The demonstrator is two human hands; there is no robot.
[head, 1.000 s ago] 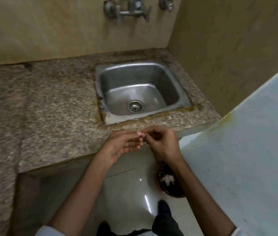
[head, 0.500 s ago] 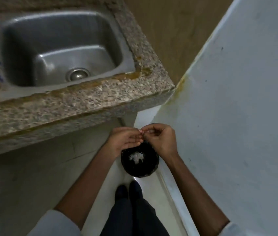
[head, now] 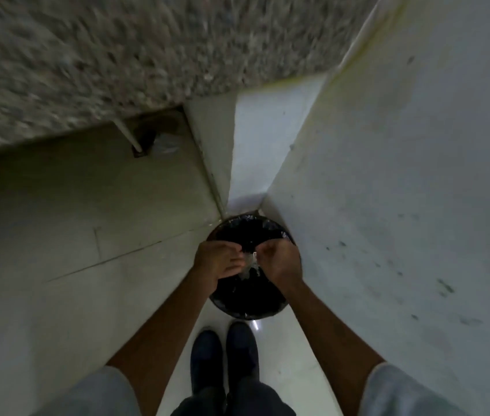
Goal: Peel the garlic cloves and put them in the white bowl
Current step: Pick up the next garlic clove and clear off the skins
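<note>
Our left hand (head: 216, 261) and right hand (head: 279, 261) meet fingertip to fingertip, each grip narrow and curled, pinching a pale, papery wisp of garlic (head: 249, 264); whether it is clove or skin, we cannot tell. Below sits a round bin (head: 246, 306) with a crinkled black liner, tucked against the smooth white wall (head: 418, 175). Glossy floor (head: 57, 250) lies open leftward, under the speckled granite worktop (head: 117, 55).

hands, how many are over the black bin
2: the left hand and the right hand are both above the black bin, fingertips meeting near its middle; none seem hidden.
</note>
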